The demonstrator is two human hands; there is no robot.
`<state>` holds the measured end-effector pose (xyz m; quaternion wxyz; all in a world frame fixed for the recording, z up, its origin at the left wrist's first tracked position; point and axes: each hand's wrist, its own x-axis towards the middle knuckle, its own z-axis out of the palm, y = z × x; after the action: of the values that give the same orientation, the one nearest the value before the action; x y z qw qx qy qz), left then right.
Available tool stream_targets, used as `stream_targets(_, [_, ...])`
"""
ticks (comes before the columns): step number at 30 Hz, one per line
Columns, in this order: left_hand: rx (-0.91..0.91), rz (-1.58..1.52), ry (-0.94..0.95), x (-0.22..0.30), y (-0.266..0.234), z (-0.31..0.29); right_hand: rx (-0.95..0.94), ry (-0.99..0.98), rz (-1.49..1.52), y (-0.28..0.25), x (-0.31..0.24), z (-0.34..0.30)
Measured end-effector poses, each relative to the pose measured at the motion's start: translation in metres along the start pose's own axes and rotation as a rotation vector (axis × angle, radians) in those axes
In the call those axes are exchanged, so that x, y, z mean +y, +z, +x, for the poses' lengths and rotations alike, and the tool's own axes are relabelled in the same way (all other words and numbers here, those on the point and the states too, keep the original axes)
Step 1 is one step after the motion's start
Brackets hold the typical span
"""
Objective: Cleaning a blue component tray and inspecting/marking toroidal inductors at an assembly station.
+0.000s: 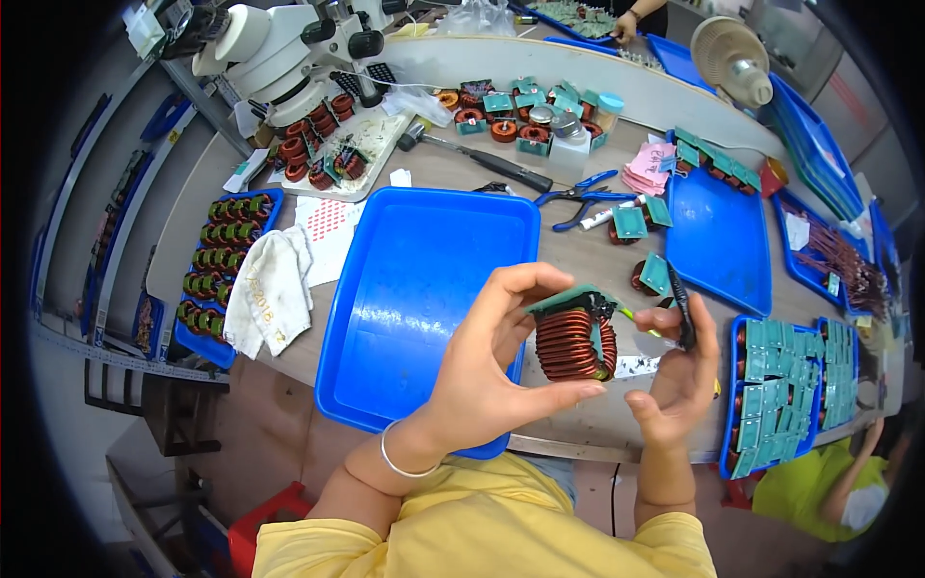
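Note:
My left hand (479, 371) grips a copper-wound coil (570, 345) between thumb and fingers. A green plate (564, 300) covers its top and its windings face me. Just to the right, my right hand (674, 385) holds a slim black tool (683, 310) with yellow-green parts between its fingers. Its exact kind is not clear. A yellow-green end of it points toward the coil's upper right, and I cannot tell whether they touch. Behind the hands, another coil with a green plate (655, 274) lies on the table.
An empty blue tray (424, 289) lies left of my hands. Blue-handled pliers (584, 196) and a hammer (501, 166) lie behind it. A tray of green-plated coils (777, 395) stands at right, a white cloth (270, 294) at left. A microscope (275, 58) rises at the back left.

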<state>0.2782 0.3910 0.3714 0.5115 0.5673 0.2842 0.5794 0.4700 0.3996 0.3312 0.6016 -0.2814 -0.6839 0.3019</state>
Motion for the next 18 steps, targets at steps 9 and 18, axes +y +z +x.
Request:
stream_targets(9, [-0.101, -0.166, -0.121, 0.006, 0.002, 0.000, -0.038, -0.057, 0.012, 0.002, 0.002, 0.002])
stream_targets(18, [-0.102, -0.098, -0.063, -0.004, 0.008, 0.001, -0.059, -0.118, 0.010, 0.000, -0.004, 0.002])
